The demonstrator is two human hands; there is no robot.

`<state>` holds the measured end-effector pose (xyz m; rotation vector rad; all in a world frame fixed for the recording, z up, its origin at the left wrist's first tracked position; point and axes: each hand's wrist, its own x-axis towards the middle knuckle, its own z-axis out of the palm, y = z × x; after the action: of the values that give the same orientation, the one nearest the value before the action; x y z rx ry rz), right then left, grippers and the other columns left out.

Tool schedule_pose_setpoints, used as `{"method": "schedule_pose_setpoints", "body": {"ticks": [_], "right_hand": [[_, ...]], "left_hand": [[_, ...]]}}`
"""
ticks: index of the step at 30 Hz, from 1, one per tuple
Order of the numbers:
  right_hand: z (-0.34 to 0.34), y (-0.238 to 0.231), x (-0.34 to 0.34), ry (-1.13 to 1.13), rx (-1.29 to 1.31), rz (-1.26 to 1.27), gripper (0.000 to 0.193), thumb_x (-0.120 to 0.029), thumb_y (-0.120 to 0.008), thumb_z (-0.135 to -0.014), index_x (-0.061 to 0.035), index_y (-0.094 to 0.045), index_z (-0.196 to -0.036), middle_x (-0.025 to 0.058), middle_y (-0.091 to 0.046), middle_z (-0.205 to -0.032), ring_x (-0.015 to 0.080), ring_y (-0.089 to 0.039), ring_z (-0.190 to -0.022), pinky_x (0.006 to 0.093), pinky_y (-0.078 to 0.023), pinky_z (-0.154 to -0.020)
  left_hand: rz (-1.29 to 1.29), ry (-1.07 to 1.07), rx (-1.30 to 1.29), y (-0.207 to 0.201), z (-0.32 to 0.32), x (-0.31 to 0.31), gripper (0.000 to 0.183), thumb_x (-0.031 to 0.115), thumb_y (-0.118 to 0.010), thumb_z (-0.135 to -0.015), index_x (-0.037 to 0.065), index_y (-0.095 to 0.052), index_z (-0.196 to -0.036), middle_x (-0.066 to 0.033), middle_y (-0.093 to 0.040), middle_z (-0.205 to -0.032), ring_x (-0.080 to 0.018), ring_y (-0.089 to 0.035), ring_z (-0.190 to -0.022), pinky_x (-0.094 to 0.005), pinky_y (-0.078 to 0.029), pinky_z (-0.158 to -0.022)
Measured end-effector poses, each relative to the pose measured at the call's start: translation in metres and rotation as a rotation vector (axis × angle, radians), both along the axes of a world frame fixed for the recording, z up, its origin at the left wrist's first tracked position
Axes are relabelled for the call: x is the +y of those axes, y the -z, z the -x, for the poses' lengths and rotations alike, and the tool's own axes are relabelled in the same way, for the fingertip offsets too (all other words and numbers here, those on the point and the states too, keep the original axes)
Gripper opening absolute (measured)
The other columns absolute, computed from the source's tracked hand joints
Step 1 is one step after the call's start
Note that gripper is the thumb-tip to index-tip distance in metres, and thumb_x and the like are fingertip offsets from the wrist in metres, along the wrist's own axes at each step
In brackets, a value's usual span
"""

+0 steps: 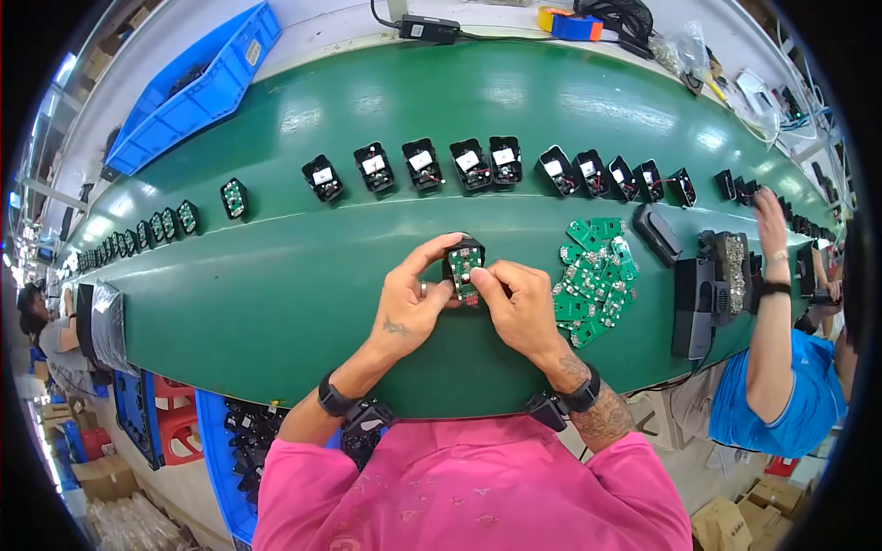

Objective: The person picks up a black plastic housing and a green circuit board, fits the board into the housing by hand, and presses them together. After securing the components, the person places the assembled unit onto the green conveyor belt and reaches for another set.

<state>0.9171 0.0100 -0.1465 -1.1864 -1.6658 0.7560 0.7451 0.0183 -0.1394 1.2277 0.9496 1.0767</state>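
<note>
My left hand (pixel 404 303) is closed around a small black plastic housing (pixel 472 244), holding it over the green table in front of me. A green circuit board (pixel 465 262) sits at the housing's open face; whether it is fully seated I cannot tell. The thumb and fingers of my right hand (pixel 520 309) are closed on the board's right side and lower end, near a small red part. To the right of that hand lies a loose pile of green circuit boards (pixel 597 280). Beyond my hands stand several open black housings (pixel 422 165) with white blocks and wires inside.
Housings fitted with green boards (pixel 234 198) line the left. A blue bin (pixel 197 96) stands far left. At right are a black case (pixel 657 233), a black machine (pixel 698 308) and a co-worker's raised arm (pixel 774 266). Below the table's near edge stands another blue bin (pixel 218 459).
</note>
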Motion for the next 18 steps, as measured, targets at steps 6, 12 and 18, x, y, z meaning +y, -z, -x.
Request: {"method": "schedule_pose_setpoints", "body": {"ticks": [6, 12, 18], "right_hand": [[0.006, 0.005, -0.004, 0.038, -0.166, -0.106, 0.030, -0.016, -0.064, -0.093, -0.0006, -0.057, -0.068, 0.0135, -0.057, -0.063, 0.0332, -0.056, -0.053, 0.0431, -0.042, -0.049], [0.009, 0.005, -0.005, 0.118, -0.105, 0.098, 0.021, -0.014, -0.064, -0.094, -0.0010, -0.061, -0.111, 0.0127, -0.063, -0.072, 0.0245, -0.063, -0.060, 0.0343, -0.049, -0.056], [0.008, -0.001, -0.001, -0.127, 0.160, 0.236, 0.040, -0.010, -0.055, -0.097, -0.0036, -0.048, -0.136, 0.0146, -0.063, -0.088, 0.0210, -0.063, -0.071, 0.0327, -0.052, -0.068]], "left_hand": [[0.061, -0.016, 0.001, 0.005, 0.001, -0.004, 0.032, 0.009, -0.054, -0.099, 0.001, -0.044, -0.128, -0.0185, -0.053, -0.130, -0.0217, -0.067, -0.096, -0.0267, -0.064, -0.063], [0.116, -0.047, 0.010, 0.003, -0.003, -0.005, 0.032, 0.012, -0.052, -0.101, 0.001, -0.041, -0.130, -0.0204, -0.056, -0.122, -0.0245, -0.072, -0.073, -0.0258, -0.062, -0.057], [0.120, -0.041, 0.015, 0.000, -0.004, -0.007, 0.031, 0.011, -0.049, -0.102, 0.002, -0.038, -0.130, -0.0219, -0.059, -0.112, -0.0251, -0.072, -0.069, -0.0249, -0.061, -0.052]]}}
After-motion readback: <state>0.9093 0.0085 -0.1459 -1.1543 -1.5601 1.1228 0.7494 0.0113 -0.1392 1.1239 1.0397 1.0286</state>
